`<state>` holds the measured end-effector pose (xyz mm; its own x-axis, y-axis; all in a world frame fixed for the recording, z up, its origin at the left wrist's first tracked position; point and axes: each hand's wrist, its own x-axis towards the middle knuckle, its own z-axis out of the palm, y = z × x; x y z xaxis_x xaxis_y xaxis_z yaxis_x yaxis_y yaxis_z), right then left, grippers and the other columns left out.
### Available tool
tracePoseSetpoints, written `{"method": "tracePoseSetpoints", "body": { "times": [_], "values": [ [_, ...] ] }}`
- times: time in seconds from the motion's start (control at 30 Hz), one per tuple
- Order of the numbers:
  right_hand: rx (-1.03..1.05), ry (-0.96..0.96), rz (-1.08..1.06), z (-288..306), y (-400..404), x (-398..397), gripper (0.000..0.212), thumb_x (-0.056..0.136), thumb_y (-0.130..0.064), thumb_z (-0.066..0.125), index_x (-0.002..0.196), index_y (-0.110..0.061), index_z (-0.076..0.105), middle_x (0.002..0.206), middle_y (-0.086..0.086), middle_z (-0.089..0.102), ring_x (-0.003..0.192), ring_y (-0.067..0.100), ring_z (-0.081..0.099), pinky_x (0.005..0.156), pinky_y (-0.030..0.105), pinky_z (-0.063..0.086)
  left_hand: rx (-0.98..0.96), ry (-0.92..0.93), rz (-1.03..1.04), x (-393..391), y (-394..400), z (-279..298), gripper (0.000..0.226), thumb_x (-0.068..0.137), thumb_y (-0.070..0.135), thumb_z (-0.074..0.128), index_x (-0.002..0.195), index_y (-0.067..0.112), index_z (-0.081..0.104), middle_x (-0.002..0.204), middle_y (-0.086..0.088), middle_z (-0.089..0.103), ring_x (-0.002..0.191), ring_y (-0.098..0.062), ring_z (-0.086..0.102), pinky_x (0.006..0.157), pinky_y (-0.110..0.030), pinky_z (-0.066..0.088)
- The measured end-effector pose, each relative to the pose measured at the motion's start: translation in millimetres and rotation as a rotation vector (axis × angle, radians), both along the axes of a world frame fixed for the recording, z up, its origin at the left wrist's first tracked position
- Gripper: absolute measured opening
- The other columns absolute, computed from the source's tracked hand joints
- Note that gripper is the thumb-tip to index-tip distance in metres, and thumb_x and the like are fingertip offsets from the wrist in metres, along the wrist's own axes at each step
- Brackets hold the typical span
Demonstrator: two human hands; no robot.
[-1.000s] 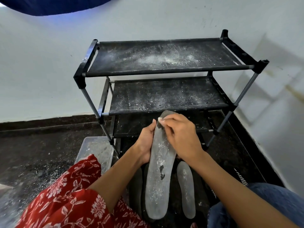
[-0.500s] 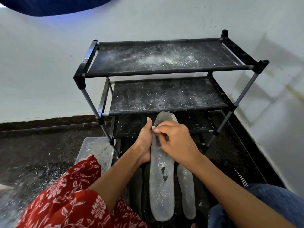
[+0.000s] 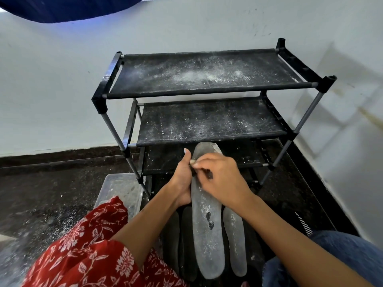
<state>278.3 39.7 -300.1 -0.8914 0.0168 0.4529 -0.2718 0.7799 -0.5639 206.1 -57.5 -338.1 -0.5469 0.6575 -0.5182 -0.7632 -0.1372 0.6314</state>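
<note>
Grey insole [image 3: 207, 235], dusted white and spotted black, was held lengthwise, heel end nearest and toe end pointing away. Beneath it lay a second grey insole [image 3: 235, 241] and dark insoles [image 3: 187, 241]. The left hand [image 3: 182, 179] gripped its left edge, thumb raised, while the right hand [image 3: 221, 179] curled its fingers [image 3: 199, 164] to pinch at its surface beside that thumb. Farther off sat a clear plastic tub [image 3: 116, 185], then a powder-strewn black shoe rack [image 3: 207, 73] against the wall [image 3: 51, 90].
</note>
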Motion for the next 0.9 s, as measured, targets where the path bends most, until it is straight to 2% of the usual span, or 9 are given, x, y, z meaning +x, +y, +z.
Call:
{"method": "tracePoseSetpoints", "body": {
  "times": [0.13, 0.23, 0.3, 0.43, 0.53, 0.63, 0.73, 0.83, 0.9],
  "values": [
    [0.02, 0.012, -0.025, 2.0, 3.6, -0.8, 0.014, 0.076, 0.0, 0.066, 0.086, -0.006, 0.074, 0.089, 0.004, 0.071, 0.085, 0.016, 0.065, 0.08, 0.034, 0.054, 0.063, 0.059, -0.076, 0.4, -2.3, 4.8, 0.081, 0.077, 0.081, 0.038, 0.099, 0.011, 0.074, 0.096, -0.013, 0.072, 0.092, -0.025, 0.069, 0.08, -0.037, 0.056],
    [0.035, 0.051, -0.119, 4.2, 11.7, -3.1, 0.014, 0.077, 0.002, 0.066, 0.088, -0.004, 0.073, 0.09, 0.006, 0.07, 0.085, 0.017, 0.064, 0.082, 0.031, 0.053, 0.114, 0.109, -0.102, 3.6, -1.6, 5.7, 0.055, 0.086, 0.062, 0.051, 0.099, 0.014, 0.074, 0.092, -0.011, 0.073, 0.086, -0.023, 0.07, 0.073, -0.036, 0.057],
    [0.043, 0.066, -0.172, 5.0, 17.7, -4.1, 0.014, 0.078, 0.001, 0.066, 0.09, -0.003, 0.073, 0.091, 0.006, 0.069, 0.086, 0.017, 0.063, 0.083, 0.027, 0.052, 0.127, 0.093, -0.116, 3.9, -1.9, 5.3, 0.049, 0.087, 0.055, 0.052, 0.098, 0.013, 0.074, 0.092, -0.012, 0.073, 0.082, -0.025, 0.071, 0.07, -0.041, 0.057],
    [0.021, 0.093, -0.247, 7.0, 29.3, -4.9, 0.013, 0.081, 0.001, 0.065, 0.091, -0.003, 0.073, 0.089, 0.006, 0.069, 0.084, 0.016, 0.064, 0.079, 0.023, 0.051, 0.124, 0.09, -0.163, 3.4, -1.2, 3.9, 0.053, 0.087, 0.056, 0.047, 0.094, 0.012, 0.075, 0.086, -0.01, 0.071, 0.078, -0.022, 0.068, 0.076, -0.045, 0.057],
    [0.021, 0.089, -0.284, 6.1, 31.7, -6.0, 0.012, 0.082, 0.001, 0.063, 0.09, -0.001, 0.072, 0.088, 0.008, 0.069, 0.083, 0.019, 0.064, 0.076, 0.032, 0.055, 0.141, 0.092, -0.188, 4.5, -0.4, 4.8, 0.054, 0.087, 0.056, 0.047, 0.096, 0.011, 0.074, 0.082, -0.01, 0.068, 0.072, -0.019, 0.066, 0.075, -0.044, 0.056],
    [0.033, 0.084, -0.322, 5.1, 34.8, -6.8, 0.013, 0.083, 0.002, 0.061, 0.09, -0.001, 0.072, 0.09, 0.009, 0.068, 0.083, 0.021, 0.065, 0.075, 0.035, 0.055, 0.131, 0.086, -0.204, 5.3, -0.6, 4.9, 0.055, 0.086, 0.057, 0.047, 0.098, 0.01, 0.073, 0.082, -0.009, 0.069, 0.071, -0.019, 0.066, 0.074, -0.043, 0.057],
    [-0.01, 0.152, -0.362, 8.1, 38.2, -7.0, 0.012, 0.082, 0.002, 0.063, 0.09, -0.001, 0.072, 0.089, 0.01, 0.069, 0.081, 0.02, 0.065, 0.075, 0.03, 0.055, 0.12, 0.077, -0.194, 5.4, -1.2, 2.9, 0.056, 0.088, 0.058, 0.045, 0.102, 0.01, 0.072, 0.085, -0.009, 0.07, 0.072, -0.02, 0.067, 0.074, -0.044, 0.057],
    [0.013, 0.176, -0.253, 10.3, 29.7, -5.1, 0.012, 0.082, 0.0, 0.066, 0.092, -0.002, 0.072, 0.09, 0.007, 0.069, 0.083, 0.015, 0.064, 0.079, 0.023, 0.052, 0.111, 0.075, -0.187, 3.6, -2.7, 1.8, 0.056, 0.086, 0.058, 0.047, 0.095, 0.011, 0.075, 0.085, -0.01, 0.07, 0.076, -0.022, 0.068, 0.078, -0.046, 0.057],
    [0.052, 0.134, -0.187, 7.8, 24.6, -4.4, 0.011, 0.082, -0.001, 0.066, 0.09, -0.002, 0.072, 0.09, 0.007, 0.068, 0.085, 0.017, 0.063, 0.079, 0.026, 0.052, 0.107, 0.081, -0.195, 3.2, -3.2, 2.3, 0.054, 0.084, 0.058, 0.049, 0.094, 0.012, 0.076, 0.087, -0.01, 0.071, 0.079, -0.022, 0.068, 0.08, -0.047, 0.056]
  ]
}}
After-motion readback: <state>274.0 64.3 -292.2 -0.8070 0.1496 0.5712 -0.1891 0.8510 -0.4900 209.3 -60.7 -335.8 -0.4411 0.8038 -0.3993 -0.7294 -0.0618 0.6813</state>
